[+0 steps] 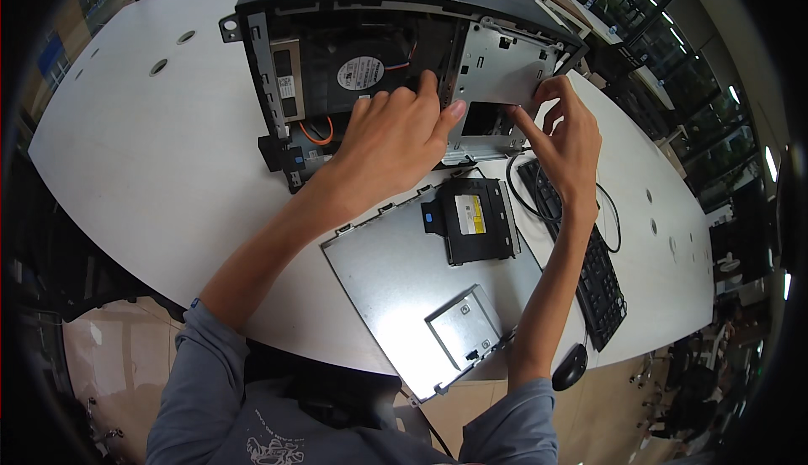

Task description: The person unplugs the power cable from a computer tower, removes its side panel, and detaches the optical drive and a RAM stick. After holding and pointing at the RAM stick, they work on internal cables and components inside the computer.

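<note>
An open black desktop computer case stands at the far side of the white table, its inside facing me. A silvery metal drive cage fills its right part. My left hand reaches in at the cage's left edge, thumb against the metal, other fingers curled and partly hidden inside. On the cage's right side is my right hand, fingers bent round the edge and thumb by the dark opening. Left of the cage sits a black fan with a round white label.
Nearer me lies a metal side panel, with a black optical drive on it. A black keyboard and its cable lie to the right. A black mouse rests by the table's front edge.
</note>
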{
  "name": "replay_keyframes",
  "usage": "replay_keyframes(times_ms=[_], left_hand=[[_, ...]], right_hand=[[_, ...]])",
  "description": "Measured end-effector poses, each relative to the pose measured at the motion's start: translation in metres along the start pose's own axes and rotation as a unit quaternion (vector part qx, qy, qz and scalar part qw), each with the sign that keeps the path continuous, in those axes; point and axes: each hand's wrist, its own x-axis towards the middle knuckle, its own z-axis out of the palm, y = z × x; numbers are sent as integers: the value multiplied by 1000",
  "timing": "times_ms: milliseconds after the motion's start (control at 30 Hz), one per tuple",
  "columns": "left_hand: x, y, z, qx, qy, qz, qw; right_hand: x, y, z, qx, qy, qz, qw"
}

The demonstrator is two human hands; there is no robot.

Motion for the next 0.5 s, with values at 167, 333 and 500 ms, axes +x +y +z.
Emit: replay_keyframes(times_ms=[167,333,500], left_hand=[[-1,0,8,11,24,18,999],[0,0,5,-3,21,13,1000],[1,1,2,-12,16,6,1000]], right_hand=[[-1,-1,-2,-41,47,14,998],[-1,-2,-5,-56,44,27,997],[0,16,-5,-24,39,50,998]])
